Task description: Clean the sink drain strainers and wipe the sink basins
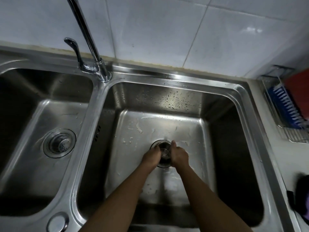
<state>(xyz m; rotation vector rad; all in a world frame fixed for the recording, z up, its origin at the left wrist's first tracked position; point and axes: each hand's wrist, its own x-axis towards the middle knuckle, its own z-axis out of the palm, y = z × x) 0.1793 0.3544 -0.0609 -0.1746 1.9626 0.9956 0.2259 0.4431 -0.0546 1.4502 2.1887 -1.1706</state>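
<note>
Chrome tap (87, 34): tall spout rising out of frame at top, base fixed at the rear ledge. Lever handle (75, 49) just beside it on the left, upright. Wall (150, 27): large pale tiles, grout lines visible. The seam (142, 61) at the foot of the wall is discoloured brown. Surface (280, 156) to the right: pale, carrying a wire rack (291, 134) against the wall. In the rack, a blue ribbed item (286, 104); behind it a red object (297, 81), blurred. Dark object (302, 186) at the right edge, unidentifiable. Round metal cap (57, 222) at the near left corner.
</note>
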